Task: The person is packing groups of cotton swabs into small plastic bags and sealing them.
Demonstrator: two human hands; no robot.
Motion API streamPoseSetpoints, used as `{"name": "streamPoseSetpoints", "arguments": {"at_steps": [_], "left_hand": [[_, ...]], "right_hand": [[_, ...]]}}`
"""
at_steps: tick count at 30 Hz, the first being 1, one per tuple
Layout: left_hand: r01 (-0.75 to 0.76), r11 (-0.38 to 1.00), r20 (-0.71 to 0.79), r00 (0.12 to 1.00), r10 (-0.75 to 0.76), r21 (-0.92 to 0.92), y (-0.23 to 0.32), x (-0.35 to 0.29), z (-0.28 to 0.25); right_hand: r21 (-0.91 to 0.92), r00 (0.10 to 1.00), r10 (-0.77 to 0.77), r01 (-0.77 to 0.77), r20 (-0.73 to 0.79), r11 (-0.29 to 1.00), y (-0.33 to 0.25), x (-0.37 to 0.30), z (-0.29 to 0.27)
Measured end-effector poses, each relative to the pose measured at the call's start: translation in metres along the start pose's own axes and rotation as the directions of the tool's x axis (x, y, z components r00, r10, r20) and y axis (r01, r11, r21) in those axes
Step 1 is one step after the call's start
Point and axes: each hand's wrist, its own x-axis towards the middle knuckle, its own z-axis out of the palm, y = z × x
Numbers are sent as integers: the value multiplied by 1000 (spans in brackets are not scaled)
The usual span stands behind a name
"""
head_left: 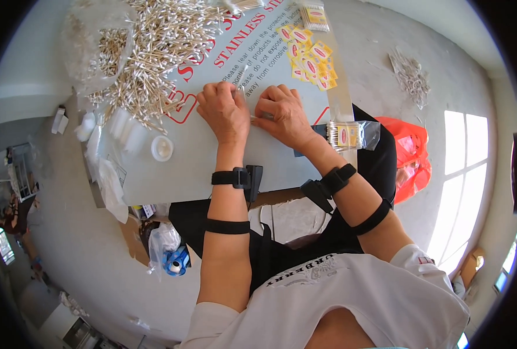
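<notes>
My left hand (223, 111) is above the middle of the table (165, 189), fingers curled and pressed together. Close beside it, my right hand (286, 116) is also closed, its thumb and fingers pinched. A thin clear or whitish strip (244, 78) shows just past the left fingertips; what the hands hold is mostly hidden. Beyond the left hand lies a big loose heap of cotton swabs (153, 58). Yellow printed cards (312, 59) are spread past the right hand. A clear bag of cotton swabs with a yellow card (344, 136) lies beside the right forearm.
A clear plastic bag (98, 64) covers part of the heap. Clear plastic containers (126, 131) and a round white lid (162, 148) sit at the left. Another swab bundle (315, 17) is at the far edge. On the floor are a red bag (410, 157) and scattered swabs (410, 78).
</notes>
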Motion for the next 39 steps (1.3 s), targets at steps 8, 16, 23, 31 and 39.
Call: {"name": "streamPoseSetpoints", "arguments": {"at_steps": [8, 16, 23, 31, 39], "left_hand": [[-73, 966, -14, 997, 71, -247, -24, 0, -24], [65, 888, -102, 987, -124, -455, -53, -6, -12], [25, 928, -148, 985, -86, -371, -64, 9, -5], [116, 970, 72, 992, -102, -215, -88, 61, -10], [-247, 940, 90, 957, 274, -234, -44, 22, -19]], "right_hand": [[-47, 1000, 1, 1, 29, 999, -7, 6, -8], [-13, 999, -10, 9, -52, 1000, -21, 130, 43], [-234, 969, 191, -152, 155, 960, -34, 162, 67], [-237, 866, 298, -216, 402, 947, -11, 128, 11], [-220, 840, 165, -56, 517, 974, 5, 124, -16]]}}
